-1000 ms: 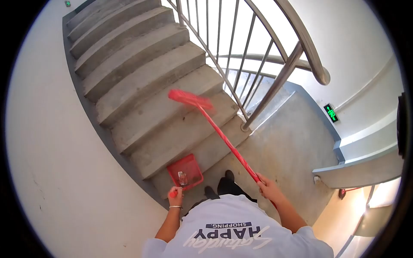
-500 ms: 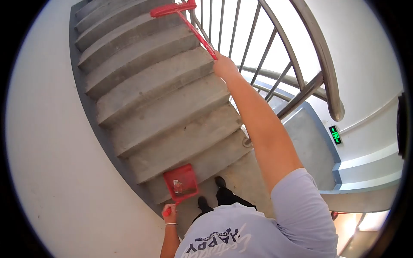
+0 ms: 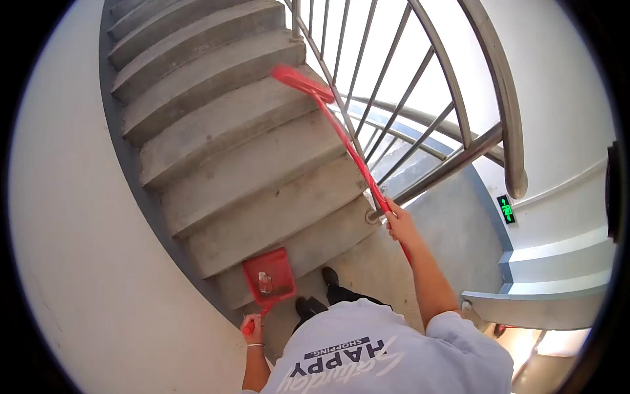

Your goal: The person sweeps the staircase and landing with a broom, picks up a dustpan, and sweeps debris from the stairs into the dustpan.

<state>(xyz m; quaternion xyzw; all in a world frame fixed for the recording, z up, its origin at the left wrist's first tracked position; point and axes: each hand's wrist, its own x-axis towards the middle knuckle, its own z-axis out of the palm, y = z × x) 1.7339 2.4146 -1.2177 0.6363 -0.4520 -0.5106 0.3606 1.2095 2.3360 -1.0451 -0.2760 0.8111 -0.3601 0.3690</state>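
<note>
My right hand point(image 3: 399, 222) is closed around the handle of a red broom point(image 3: 348, 146). The broom's head, a little blurred, is over the stairs close to the railing. Low at the left, my left hand point(image 3: 251, 326) grips the handle of a red dustpan point(image 3: 281, 274), which is at the lowest steps beside my feet. Inside the dustpan lies a small clear and reddish item point(image 3: 264, 282), too small to name.
Curved concrete stairs point(image 3: 223, 131) rise toward the upper left beside a white wall point(image 3: 79, 249). A metal railing point(image 3: 512, 125) runs along their right side. A green lit sign point(image 3: 505, 209) is on the right wall.
From half a second ago, my right arm has drawn back toward my body, and the broom head has come down from the upper steps. My left hand still holds the dustpan.
</note>
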